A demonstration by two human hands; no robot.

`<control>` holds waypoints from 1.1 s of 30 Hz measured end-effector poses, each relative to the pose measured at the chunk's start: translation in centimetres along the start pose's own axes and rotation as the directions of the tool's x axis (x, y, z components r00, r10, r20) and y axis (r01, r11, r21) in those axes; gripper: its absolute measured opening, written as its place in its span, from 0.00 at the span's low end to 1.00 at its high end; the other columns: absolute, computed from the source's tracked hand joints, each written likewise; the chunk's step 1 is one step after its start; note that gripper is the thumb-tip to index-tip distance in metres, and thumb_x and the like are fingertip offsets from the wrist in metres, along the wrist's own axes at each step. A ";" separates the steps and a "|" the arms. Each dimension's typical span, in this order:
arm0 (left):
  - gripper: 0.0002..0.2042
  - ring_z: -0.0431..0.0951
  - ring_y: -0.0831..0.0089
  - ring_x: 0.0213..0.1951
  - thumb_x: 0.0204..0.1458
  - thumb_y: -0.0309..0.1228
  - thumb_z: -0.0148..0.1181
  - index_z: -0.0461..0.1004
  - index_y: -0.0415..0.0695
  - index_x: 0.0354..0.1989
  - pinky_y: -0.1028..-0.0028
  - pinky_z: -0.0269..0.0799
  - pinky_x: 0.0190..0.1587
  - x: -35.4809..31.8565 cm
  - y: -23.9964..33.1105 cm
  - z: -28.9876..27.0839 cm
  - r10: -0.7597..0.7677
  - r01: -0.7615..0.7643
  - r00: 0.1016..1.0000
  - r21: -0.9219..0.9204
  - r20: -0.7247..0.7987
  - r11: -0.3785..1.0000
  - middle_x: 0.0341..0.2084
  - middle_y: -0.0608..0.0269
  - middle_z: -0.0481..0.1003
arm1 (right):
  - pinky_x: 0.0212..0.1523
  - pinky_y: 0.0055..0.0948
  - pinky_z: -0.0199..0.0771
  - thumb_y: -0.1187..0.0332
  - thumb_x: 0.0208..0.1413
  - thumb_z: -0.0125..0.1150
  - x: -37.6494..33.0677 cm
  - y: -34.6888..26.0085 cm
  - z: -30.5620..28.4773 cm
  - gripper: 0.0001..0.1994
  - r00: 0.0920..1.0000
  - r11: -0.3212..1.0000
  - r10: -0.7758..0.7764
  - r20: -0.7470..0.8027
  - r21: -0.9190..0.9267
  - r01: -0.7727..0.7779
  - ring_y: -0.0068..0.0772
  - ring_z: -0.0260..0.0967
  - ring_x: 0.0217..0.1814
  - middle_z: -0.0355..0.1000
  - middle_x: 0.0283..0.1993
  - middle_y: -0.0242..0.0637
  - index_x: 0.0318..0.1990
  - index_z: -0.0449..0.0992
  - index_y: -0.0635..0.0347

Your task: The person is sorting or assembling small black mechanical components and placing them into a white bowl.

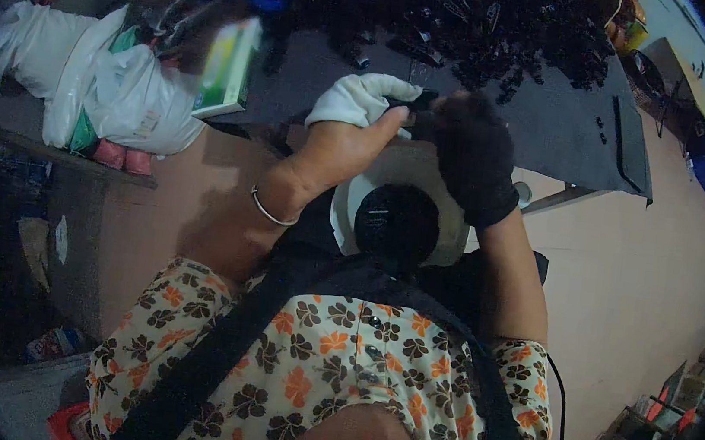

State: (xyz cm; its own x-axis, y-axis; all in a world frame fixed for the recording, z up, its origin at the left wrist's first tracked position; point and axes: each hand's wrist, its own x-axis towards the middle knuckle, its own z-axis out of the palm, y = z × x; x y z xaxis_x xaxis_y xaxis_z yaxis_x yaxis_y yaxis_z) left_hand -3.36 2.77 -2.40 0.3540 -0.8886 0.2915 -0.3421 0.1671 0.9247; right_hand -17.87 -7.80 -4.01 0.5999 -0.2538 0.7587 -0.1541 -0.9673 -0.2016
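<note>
A dark grey work table [555, 121] carries a large heap of small black parts [480, 17] along its far edge and a green-and-white box [229, 67] at left.

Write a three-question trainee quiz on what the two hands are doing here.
1. True or false: the left hand has a white fabric covering over its fingers.
2. What colour glove covers the right hand? A) black B) white C) orange
3. Fill in: under the hands sits a white round bowl with a ____ object inside.

Key: 1 true. 2 A. 3 black. Both hands pinch a small black part between them; a heap of black parts lies on the grey table beyond.
</note>
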 end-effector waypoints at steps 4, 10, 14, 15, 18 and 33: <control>0.08 0.74 0.75 0.33 0.46 0.25 0.58 0.74 0.37 0.34 0.77 0.69 0.38 -0.4 -0.2 0.7 0.147 -0.145 0.989 0.122 -0.011 0.982 0.30 0.59 0.76 | 0.39 0.38 0.69 0.75 0.43 0.54 -0.3 -1.4 0.0 0.17 0.987 1.000 -0.021 0.162 0.009 0.020 0.46 0.66 0.42 0.67 0.40 0.44 0.44 0.68 0.59; 0.06 0.75 0.76 0.33 0.45 0.24 0.60 0.74 0.38 0.31 0.78 0.70 0.36 -0.6 0.0 0.4 0.111 -0.112 0.994 0.126 0.020 0.986 0.29 0.61 0.76 | 0.39 0.37 0.69 0.75 0.44 0.53 -0.4 -1.5 -0.1 0.17 0.975 0.989 -0.021 0.223 0.150 -0.013 0.46 0.66 0.43 0.66 0.41 0.44 0.45 0.67 0.60; 0.05 0.75 0.77 0.32 0.46 0.23 0.59 0.73 0.38 0.32 0.80 0.72 0.33 -0.4 0.6 0.3 -0.212 0.224 0.973 -0.162 0.085 0.961 0.28 0.62 0.75 | 0.38 0.36 0.69 0.75 0.42 0.56 -0.1 -1.5 -0.2 0.18 0.981 0.973 -0.071 0.178 0.227 0.029 0.46 0.66 0.43 0.65 0.42 0.42 0.45 0.67 0.61; 0.05 0.75 0.77 0.32 0.46 0.22 0.58 0.73 0.37 0.33 0.80 0.72 0.33 -0.4 0.1 0.1 -0.124 0.130 0.991 -0.116 0.057 0.985 0.29 0.62 0.75 | 0.38 0.36 0.69 0.75 0.42 0.56 0.0 -1.4 -0.2 0.18 0.981 0.973 -0.071 0.179 0.227 0.029 0.46 0.66 0.43 0.65 0.42 0.42 0.45 0.67 0.61; 0.06 0.74 0.79 0.31 0.47 0.23 0.58 0.72 0.36 0.34 0.80 0.72 0.33 -0.4 0.0 0.0 -0.028 0.030 0.999 -0.098 0.026 0.995 0.31 0.61 0.74 | 0.36 0.33 0.69 0.72 0.43 0.59 0.2 -1.1 -0.2 0.17 0.998 0.976 0.039 0.043 0.211 -0.047 0.42 0.69 0.39 0.67 0.39 0.42 0.44 0.68 0.60; 0.18 0.74 0.59 0.36 0.42 0.32 0.62 0.71 0.39 0.42 0.67 0.69 0.40 5.3 -0.9 -1.7 0.327 -0.389 0.918 0.651 0.222 0.652 0.34 0.51 0.73 | 0.32 0.34 0.69 0.55 0.45 0.61 -0.8 3.2 -2.1 0.17 0.906 0.928 0.310 0.288 0.117 -0.355 0.37 0.70 0.31 0.71 0.27 0.43 0.34 0.74 0.61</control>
State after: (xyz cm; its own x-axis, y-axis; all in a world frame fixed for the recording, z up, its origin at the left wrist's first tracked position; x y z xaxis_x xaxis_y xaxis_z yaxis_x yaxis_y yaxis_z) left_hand 0.27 -1.38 -1.29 0.0202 -0.8562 0.5163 -0.9273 0.1770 0.3298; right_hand -20.48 -10.74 -4.01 0.7219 -0.5289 0.4463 -0.2640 -0.8066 -0.5288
